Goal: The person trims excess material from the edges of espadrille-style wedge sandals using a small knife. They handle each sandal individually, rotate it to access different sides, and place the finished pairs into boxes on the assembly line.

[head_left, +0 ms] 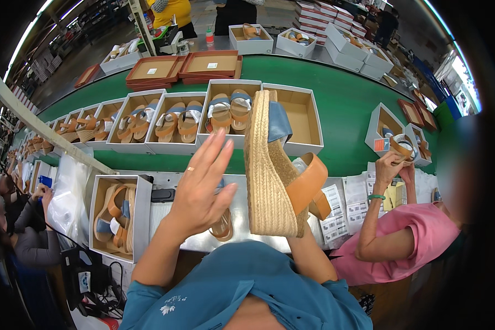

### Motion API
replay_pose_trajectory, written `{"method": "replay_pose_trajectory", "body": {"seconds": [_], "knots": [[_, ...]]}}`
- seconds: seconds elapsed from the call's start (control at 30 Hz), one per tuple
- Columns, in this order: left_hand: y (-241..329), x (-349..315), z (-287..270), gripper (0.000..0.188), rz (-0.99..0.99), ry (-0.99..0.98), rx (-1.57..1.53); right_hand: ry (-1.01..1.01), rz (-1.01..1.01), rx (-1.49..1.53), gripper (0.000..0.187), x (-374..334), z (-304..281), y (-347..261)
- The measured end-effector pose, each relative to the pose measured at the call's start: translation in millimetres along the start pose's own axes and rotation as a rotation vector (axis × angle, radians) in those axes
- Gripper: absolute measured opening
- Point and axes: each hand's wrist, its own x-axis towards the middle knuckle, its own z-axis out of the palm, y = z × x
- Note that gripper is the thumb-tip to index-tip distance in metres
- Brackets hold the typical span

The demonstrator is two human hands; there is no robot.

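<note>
A wedge sandal [275,187] with a woven rope sole, a tan strap and a blue strap is held up on its side in front of me. My right hand [302,245] holds it from behind; its fingers are hidden by the sole. Just left of the sole, my left hand [202,184] is raised, open and holding nothing, with fingers stretched and a ring on one. Another sandal [221,227] lies on the metal table below it, partly covered by my left hand.
An open box [147,217] of sandals stands at my left. Boxed sandals [175,118] line the green conveyor [335,82], along with an open box [300,115] without shoes. Label sheets [335,212] lie rightward, beside a co-worker in pink [407,236] handling a sandal.
</note>
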Motion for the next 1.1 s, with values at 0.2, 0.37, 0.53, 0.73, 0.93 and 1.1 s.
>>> {"method": "replay_pose_trajectory", "body": {"seconds": [0.2,0.37,0.53,0.73,0.93,1.1], "knots": [[10.1,14.2,18.6,0.073,0.146,-0.111,0.093,-0.011,0.002,-0.04,0.062,-7.0,10.8,2.1],[36.0,-17.2,34.6,0.074,0.196,-0.308,0.011,-0.022,0.003,-0.069,0.063,-9.2,22.0,5.7],[49.4,-47.7,36.3,0.043,0.37,-0.24,-0.146,-0.013,-0.008,-0.087,0.064,-1.3,22.0,4.4],[16.3,-74.1,40.5,0.026,0.143,0.053,-0.455,0.127,0.066,-0.185,0.065,-9.8,-18.9,2.9],[-22.1,-61.3,52.0,0.07,-0.616,0.504,-1.144,0.196,0.271,-0.45,0.038,-28.6,-16.7,9.4],[-43.7,-83.2,50.4,0.063,-0.984,0.317,-1.346,0.322,0.569,-0.522,0.044,-34.1,1.9,9.4]]}}
